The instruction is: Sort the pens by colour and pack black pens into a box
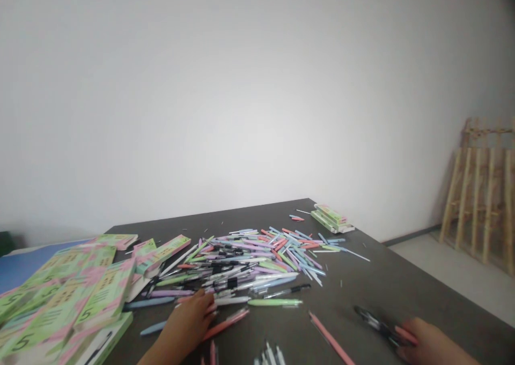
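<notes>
Pens (249, 263) lie heaped loose mid-desk (402, 284), at twelve o'clock from you. Your left hand (189, 322) rests on their near edge, its fingers too blurred to judge. At four o'clock your right hand (430, 346) pinches a black pen (374, 322). Most pens lie loose. Green boxes (80, 295) pile at nine o'clock, with a white wall (241, 86) beyond.

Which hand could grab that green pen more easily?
Probably the left. The left hand rests at the edge of the pile, close to the green pen. The right hand is farther away and already seems to hold a dark pen.
</notes>
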### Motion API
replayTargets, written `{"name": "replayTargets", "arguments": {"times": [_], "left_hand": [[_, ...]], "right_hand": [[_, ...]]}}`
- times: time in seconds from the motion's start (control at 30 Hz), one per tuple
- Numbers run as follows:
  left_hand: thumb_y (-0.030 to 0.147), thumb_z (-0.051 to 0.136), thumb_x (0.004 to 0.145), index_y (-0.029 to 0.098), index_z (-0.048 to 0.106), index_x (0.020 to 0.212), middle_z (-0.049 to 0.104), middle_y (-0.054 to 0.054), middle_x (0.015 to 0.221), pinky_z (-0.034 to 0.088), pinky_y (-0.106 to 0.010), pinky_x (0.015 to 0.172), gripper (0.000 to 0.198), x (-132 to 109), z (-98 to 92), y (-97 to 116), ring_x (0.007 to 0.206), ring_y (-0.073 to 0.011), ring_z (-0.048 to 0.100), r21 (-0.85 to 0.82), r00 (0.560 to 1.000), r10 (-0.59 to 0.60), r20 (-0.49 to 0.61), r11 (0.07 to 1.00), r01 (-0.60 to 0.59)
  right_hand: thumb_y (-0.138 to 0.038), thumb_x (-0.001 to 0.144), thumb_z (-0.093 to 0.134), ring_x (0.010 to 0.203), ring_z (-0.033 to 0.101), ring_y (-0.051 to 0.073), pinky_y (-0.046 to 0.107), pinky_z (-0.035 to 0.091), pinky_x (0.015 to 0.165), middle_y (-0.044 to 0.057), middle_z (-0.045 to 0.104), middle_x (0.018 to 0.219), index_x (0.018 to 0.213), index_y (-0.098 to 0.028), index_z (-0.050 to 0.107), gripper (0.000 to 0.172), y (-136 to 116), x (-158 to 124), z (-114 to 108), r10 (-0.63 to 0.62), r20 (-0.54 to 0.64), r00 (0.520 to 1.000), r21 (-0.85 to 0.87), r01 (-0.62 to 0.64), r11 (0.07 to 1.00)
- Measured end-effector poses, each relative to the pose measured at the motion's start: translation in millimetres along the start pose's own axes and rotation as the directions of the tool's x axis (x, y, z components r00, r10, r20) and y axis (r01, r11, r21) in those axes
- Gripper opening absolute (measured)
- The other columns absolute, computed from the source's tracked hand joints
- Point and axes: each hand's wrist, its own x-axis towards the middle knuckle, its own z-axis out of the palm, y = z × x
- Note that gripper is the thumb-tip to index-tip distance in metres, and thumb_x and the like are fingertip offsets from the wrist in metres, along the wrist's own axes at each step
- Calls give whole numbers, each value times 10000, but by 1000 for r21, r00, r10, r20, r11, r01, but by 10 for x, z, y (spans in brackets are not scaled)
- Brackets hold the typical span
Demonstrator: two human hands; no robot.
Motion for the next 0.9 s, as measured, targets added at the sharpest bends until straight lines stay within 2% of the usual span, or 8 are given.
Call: {"name": "replayTargets", "arguments": {"times": [0.1, 0.17, 0.23, 0.33, 0.53, 0.63, 0.77, 0.9], "left_hand": [[202, 392, 811, 211, 569, 860, 614, -73, 982, 433, -316, 792, 184, -20, -32, 54, 901, -202, 606, 1, 1000, 11, 16, 1000, -11], [216, 377, 820, 210, 575, 864, 613, -74, 990, 430, -319, 802, 203, -36, -44, 82, 914, -203, 602, 0, 1000, 22, 17, 1000, -22], [235, 385, 820, 210, 575, 902, 612, -73, 1024, 425, -316, 829, 208, -48, -46, 97, 948, -200, 594, -6, 1000, 26, 15, 1000, -26], [253, 405, 810, 213, 565, 931, 616, -69, 1054, 419, -301, 850, 205, -52, -35, 94, 973, -189, 590, -22, 999, 35, 15, 999, -35], [268, 394, 803, 220, 559, 947, 630, -64, 1048, 415, -307, 845, 223, 13, 76, -32, 978, -201, 586, -50, 999, 47, 21, 998, -46], [301, 389, 819, 213, 552, 980, 625, -76, 1073, 390, -311, 880, 246, 70, 118, -114, 1014, -210, 569, -84, 999, 48, 6, 995, -48], [288, 298, 856, 205, 532, 803, 642, -55, 849, 402, -286, 734, 254, 83, 68, -68, 810, -182, 592, -87, 1000, 17, -18, 996, -19], [373, 283, 877, 220, 502, 684, 632, -8, 709, 398, -262, 634, 329, -40, 25, 264, 691, -160, 577, -102, 999, 29, -15, 994, -31]], "right_hand": [[-283, 680, 565, 673, 637, 226, 277, 380, 588, 36, 672, 657, 593, -233, 592, 104, -66, 69, -46, -11, -18, 1000, 30, 12, 999], [-284, 678, 579, 695, 646, 224, 265, 388, 595, 31, 683, 690, 670, -234, 605, 57, -56, 130, -62, 7, -67, 998, 62, -3, 998], [-301, 692, 578, 699, 653, 225, 258, 395, 591, 33, 687, 707, 789, -235, 607, 121, -17, 184, -59, 39, -109, 993, 86, -30, 996], [-352, 737, 536, 674, 653, 228, 262, 401, 580, 45, 682, 691, 854, -221, 574, 179, 34, 232, -39, 57, -91, 994, 65, -51, 997], [-341, 723, 540, 714, 653, 235, 264, 392, 590, 60, 691, 741, 841, -206, 531, 179, -1, 201, -33, 41, -62, 997, -15, -42, 999], [-349, 752, 529, 733, 660, 253, 273, 393, 596, 85, 691, 767, 899, -199, 512, 212, -90, 143, -68, 44, -118, 992, -48, -50, 998], [-399, 883, 363, 754, 670, 268, 283, 388, 605, 110, 692, 760, 948, -210, 509, 247, -503, 62, -115, -12, -204, 979, -68, -2, 998], [-354, 922, 320, 803, 673, 244, 269, 400, 634, 92, 709, 833, 873, -217, 553, 274, -1328, -85, 23, -271, -64, 960, -105, 264, 959]]}}
